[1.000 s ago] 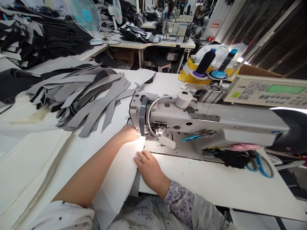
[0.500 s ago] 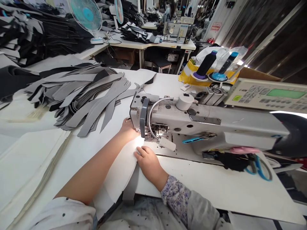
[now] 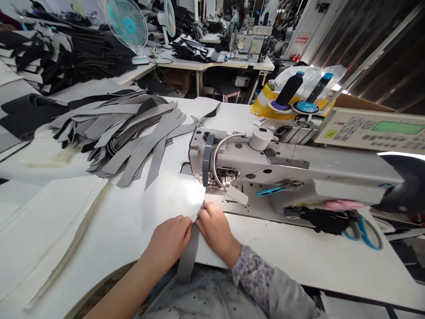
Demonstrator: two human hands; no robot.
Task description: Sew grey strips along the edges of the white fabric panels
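My left hand is closed at the edge of a white fabric panel, its fingertips pinching where a grey fabric strip meets it. Just to the right, my right hand pinches the same edge, fingers bent and close to the left ones. Below both hands the strip hangs over the table's front edge toward my lap. Beyond them stands the sewing machine, its lamp lighting the panel's far corner by the presser foot. The exact hold under the fingertips is hidden.
Grey strips lie piled at the left back, with white sheets stacked at left. Blue-handled scissors, tweezers and a control panel are right. Thread cones stand behind. A fan stands further back.
My left hand has come back from beside the machine head to the panel's near edge, next to my right hand. The right hand's fingers have curled in at the edge.
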